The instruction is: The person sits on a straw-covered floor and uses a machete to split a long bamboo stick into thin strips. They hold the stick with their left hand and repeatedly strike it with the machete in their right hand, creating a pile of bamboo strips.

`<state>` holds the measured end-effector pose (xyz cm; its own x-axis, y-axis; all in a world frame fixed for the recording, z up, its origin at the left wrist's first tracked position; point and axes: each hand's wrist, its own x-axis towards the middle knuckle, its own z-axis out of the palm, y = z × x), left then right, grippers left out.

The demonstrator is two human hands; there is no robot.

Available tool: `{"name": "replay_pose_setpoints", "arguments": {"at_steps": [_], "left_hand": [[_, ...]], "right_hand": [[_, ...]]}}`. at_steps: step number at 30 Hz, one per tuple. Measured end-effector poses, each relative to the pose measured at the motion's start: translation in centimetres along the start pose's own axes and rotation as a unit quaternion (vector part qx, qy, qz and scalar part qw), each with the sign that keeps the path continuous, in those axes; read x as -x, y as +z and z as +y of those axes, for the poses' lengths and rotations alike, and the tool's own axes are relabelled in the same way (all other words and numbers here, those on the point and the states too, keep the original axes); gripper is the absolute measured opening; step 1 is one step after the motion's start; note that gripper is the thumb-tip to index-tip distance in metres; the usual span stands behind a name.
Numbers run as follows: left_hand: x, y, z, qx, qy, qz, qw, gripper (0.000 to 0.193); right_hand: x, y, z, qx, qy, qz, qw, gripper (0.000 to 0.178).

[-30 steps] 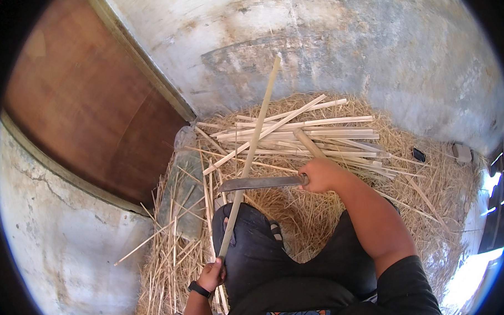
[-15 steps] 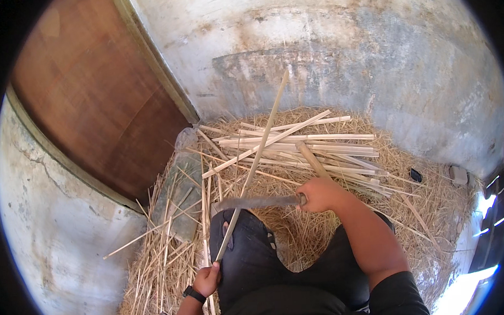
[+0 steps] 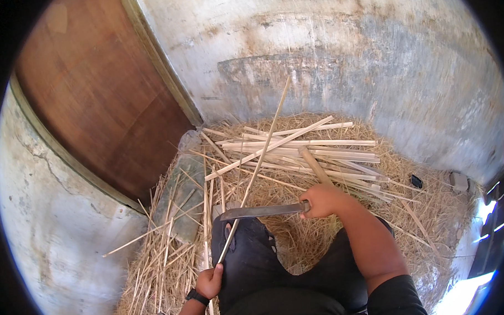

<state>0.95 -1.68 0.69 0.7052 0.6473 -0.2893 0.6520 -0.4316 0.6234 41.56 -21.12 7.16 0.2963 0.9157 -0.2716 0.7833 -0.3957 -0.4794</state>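
Observation:
Low on the left, my left hand (image 3: 210,281) is closed around the near end of a long thin bamboo strip (image 3: 261,159). The strip slants up and away over my left knee, its far end in front of the wall. My right hand (image 3: 322,200) grips the handle of a machete (image 3: 262,211), whose dark blade points left and lies across the strip just above that knee. Whether the edge bites into the strip I cannot tell. Beyond my right hand lies a pile of split bamboo strips (image 3: 318,143), with a thicker round stick (image 3: 314,163) among them.
Shavings and straw (image 3: 288,239) cover the floor around my legs. A worn wall (image 3: 326,55) closes off the far side, a brown door (image 3: 105,96) the left. A dark stone slab (image 3: 184,215) lies by the door. At the right are a small black object (image 3: 416,181) and a grey block (image 3: 459,181).
The machete blade has turned, showing more of its flat side, and sits slightly lower on the strip. The strip stands a little steeper. My left hand keeps its hold.

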Motion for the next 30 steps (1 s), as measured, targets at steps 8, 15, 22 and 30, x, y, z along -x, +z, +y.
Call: {"name": "replay_pose_setpoints", "arguments": {"at_steps": [8,15,22,30], "left_hand": [[-0.2,-0.2,0.2,-0.021,-0.013,0.006,1.0,0.068],[0.1,-0.2,0.4,-0.017,-0.007,0.003,1.0,0.069],[0.0,-0.2,0.5,-0.025,-0.013,0.004,1.0,0.067],[0.2,-0.4,0.8,-0.016,-0.008,0.001,1.0,0.07]], "right_hand": [[-0.2,-0.6,4.8,-0.094,0.103,0.116,0.983,0.048],[-0.2,-0.3,0.3,-0.001,0.005,-0.007,1.0,0.044],[-0.5,0.3,5.6,-0.098,0.112,0.144,0.978,0.05],[-0.4,0.2,1.0,-0.006,-0.003,0.013,1.0,0.041]]}}
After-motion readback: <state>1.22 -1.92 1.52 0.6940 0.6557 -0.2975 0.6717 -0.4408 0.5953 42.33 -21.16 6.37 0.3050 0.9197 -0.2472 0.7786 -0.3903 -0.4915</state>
